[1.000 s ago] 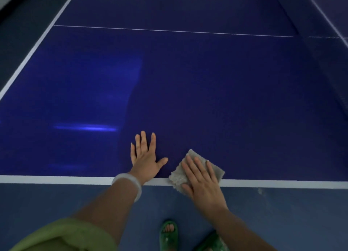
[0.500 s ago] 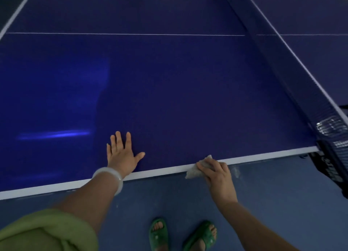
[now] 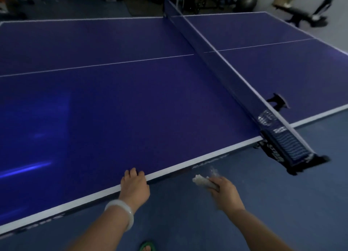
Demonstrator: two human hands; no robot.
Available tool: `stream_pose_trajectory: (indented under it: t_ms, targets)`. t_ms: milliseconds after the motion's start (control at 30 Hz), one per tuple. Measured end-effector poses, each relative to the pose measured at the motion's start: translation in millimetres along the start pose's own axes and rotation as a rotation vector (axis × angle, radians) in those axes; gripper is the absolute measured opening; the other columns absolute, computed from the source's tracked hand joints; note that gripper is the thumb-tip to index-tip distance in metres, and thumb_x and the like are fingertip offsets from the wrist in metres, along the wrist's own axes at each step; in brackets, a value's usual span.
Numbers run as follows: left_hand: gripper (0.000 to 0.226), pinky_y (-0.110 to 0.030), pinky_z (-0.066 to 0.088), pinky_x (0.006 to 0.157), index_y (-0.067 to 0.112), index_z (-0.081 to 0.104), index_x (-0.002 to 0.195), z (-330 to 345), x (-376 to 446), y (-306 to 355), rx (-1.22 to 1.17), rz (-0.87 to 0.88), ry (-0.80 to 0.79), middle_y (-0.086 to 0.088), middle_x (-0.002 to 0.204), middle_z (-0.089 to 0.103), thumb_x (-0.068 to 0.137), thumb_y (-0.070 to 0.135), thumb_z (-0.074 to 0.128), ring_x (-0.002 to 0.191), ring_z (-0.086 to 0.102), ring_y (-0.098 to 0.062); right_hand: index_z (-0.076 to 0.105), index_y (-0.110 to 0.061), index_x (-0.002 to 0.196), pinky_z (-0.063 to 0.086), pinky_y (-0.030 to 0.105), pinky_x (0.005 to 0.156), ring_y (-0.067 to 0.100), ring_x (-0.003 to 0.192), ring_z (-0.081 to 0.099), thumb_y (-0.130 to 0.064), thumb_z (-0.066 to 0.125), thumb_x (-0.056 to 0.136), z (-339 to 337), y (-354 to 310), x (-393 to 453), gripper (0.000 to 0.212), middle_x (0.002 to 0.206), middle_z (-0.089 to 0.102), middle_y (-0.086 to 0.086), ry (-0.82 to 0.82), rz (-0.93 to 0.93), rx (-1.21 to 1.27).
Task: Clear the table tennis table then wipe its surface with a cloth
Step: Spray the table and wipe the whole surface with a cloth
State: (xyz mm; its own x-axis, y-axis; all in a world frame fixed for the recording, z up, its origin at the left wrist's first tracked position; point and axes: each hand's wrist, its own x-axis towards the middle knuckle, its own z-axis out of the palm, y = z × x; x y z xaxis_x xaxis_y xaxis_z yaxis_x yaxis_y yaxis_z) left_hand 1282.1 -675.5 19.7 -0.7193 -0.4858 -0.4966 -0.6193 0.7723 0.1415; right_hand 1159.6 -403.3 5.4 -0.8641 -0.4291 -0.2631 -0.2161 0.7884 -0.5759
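The blue table tennis table [image 3: 131,103] fills most of the view, its white near edge running from lower left up to the net post. My left hand [image 3: 134,184] rests on that near edge with its fingers curled over onto the top. My right hand [image 3: 224,189] is off the table, out over the floor, gripping a bunched pale grey cloth [image 3: 202,181] that sticks out to the left of the fist. The cloth touches nothing.
The dark net [image 3: 216,66] crosses the table, and its clamp [image 3: 290,147] juts out past the near edge to the right of my right hand. Blue floor lies below. A grey exercise ball [image 3: 246,0] and dark equipment stand at the far wall.
My right hand has lifted the cloth off the table edge and drawn it back over the floor. My left hand slid back from flat on the top to the edge. My view has risen.
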Motion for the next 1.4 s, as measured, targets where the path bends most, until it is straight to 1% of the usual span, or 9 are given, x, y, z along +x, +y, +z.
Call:
stream_pose_trajectory:
  t_ms: [133,267,367,433,533,667,1000,1233,1400]
  targets:
    - [0.036,-0.032,0.044,0.096,0.015,0.044,0.132,6,-19,85,-0.080,0.195,-0.055,-0.003,0.131,0.045,0.100,0.032,0.042,0.115,0.048,-0.018,0.069,-0.024,0.113,0.045,0.025,0.086,0.015,0.099,0.056,-0.022,0.068,0.088,-44,53,-30,0.026,0.095,0.052,-0.011,-0.005,0.058,-0.016]
    - [0.039,-0.029,0.046,0.091,0.017,0.043,0.136,18,-50,189,-0.112,0.327,-0.128,-0.002,0.135,0.049,0.102,0.034,0.038,0.111,0.053,-0.016,0.064,-0.030,0.095,0.046,0.026,0.075,0.013,0.087,0.054,-0.027,0.068,0.086,-108,123,-71,0.010,0.091,0.056,-0.005,0.006,0.208,-0.040]
    - [0.036,-0.028,0.048,0.085,0.017,0.048,0.132,35,-78,272,-0.126,0.420,-0.152,0.001,0.125,0.054,0.101,0.034,0.039,0.098,0.054,-0.012,0.063,-0.024,0.088,0.040,0.020,0.061,0.014,0.077,0.055,-0.031,0.069,0.084,-159,182,-103,0.010,0.088,0.061,0.000,0.074,0.324,-0.017]
    - [0.035,-0.031,0.050,0.088,0.016,0.052,0.128,49,-98,327,-0.126,0.476,-0.167,0.003,0.116,0.055,0.101,0.034,0.040,0.100,0.057,-0.014,0.059,-0.027,0.085,0.036,0.016,0.056,0.013,0.077,0.056,-0.032,0.069,0.084,-191,217,-124,0.011,0.087,0.063,-0.001,0.120,0.381,0.007]
    - [0.033,-0.032,0.049,0.089,0.016,0.053,0.126,67,-125,405,-0.133,0.581,-0.180,0.000,0.122,0.058,0.100,0.034,0.041,0.104,0.058,-0.018,0.056,-0.030,0.085,0.034,0.020,0.057,0.014,0.077,0.055,-0.031,0.068,0.085,-233,261,-147,0.012,0.086,0.063,-0.002,0.185,0.425,0.017]
    - [0.039,-0.032,0.050,0.088,0.019,0.048,0.135,79,-147,487,-0.102,0.681,-0.188,-0.002,0.123,0.059,0.100,0.035,0.042,0.107,0.058,-0.019,0.057,-0.026,0.083,0.033,0.014,0.052,0.011,0.072,0.053,-0.032,0.066,0.087,-280,304,-158,0.012,0.082,0.060,-0.004,0.219,0.451,0.033]
    - [0.043,-0.033,0.044,0.101,0.019,0.045,0.138,69,-99,622,-0.106,0.705,-0.159,-0.001,0.133,0.052,0.099,0.036,0.046,0.119,0.052,-0.017,0.056,-0.029,0.089,0.035,0.018,0.056,0.009,0.077,0.054,-0.034,0.066,0.088,-367,379,-92,0.011,0.091,0.061,-0.002,0.275,0.428,0.100]
    - [0.042,-0.028,0.047,0.096,0.019,0.045,0.139,43,-26,704,-0.157,0.666,-0.141,0.000,0.131,0.053,0.100,0.035,0.046,0.113,0.054,-0.013,0.047,-0.033,0.075,0.033,0.016,0.052,0.009,0.070,0.048,-0.033,0.066,0.087,-437,419,-15,0.022,0.078,0.052,-0.007,0.239,0.415,0.066]
    - [0.042,-0.029,0.048,0.094,0.020,0.043,0.139,24,18,740,-0.150,0.603,-0.103,0.001,0.132,0.051,0.100,0.036,0.045,0.113,0.053,-0.013,0.051,-0.031,0.077,0.032,0.015,0.049,0.007,0.068,0.051,-0.034,0.064,0.086,-476,436,46,0.016,0.086,0.059,-0.002,0.243,0.337,0.053]
